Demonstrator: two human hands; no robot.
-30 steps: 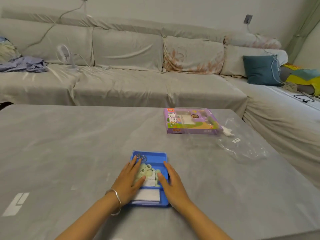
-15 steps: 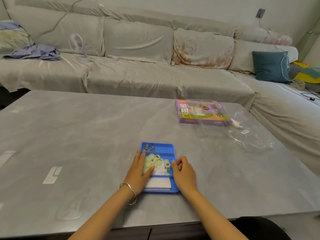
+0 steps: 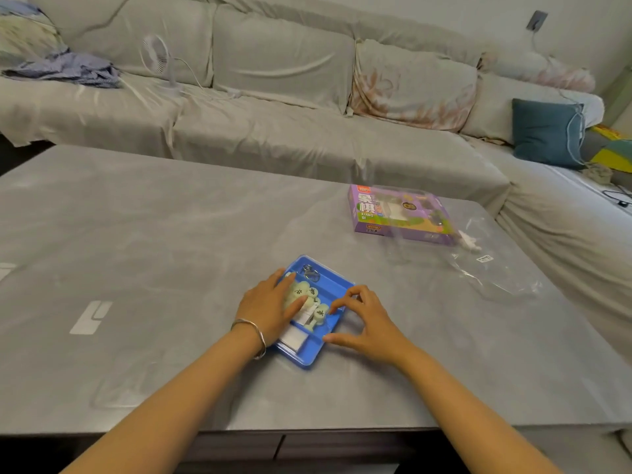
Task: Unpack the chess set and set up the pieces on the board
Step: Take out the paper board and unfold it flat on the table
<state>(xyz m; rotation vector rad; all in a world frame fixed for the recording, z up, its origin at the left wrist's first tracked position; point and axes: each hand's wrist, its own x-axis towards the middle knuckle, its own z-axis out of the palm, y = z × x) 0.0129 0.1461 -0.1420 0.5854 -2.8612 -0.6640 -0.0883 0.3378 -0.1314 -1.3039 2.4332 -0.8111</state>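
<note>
Early yet: pieces point(image 3: 304, 291) heaped in the tray point(image 3: 333, 289) on the worktop point(image 3: 171, 234), no board laid out. Your left hand point(image 3: 266, 306) lies flat on them; your right hand point(image 3: 371, 321) curls at the rim, whether gripping I cannot tell

A home living room: a long covered sofa point(image 3: 273, 107) wraps behind and to the right of the grey counter point(image 3: 171, 241), with a teal cushion point(image 3: 547, 131), small fan point(image 3: 155, 58) and crumpled clothes point(image 3: 65, 68) on the sofa.
</note>
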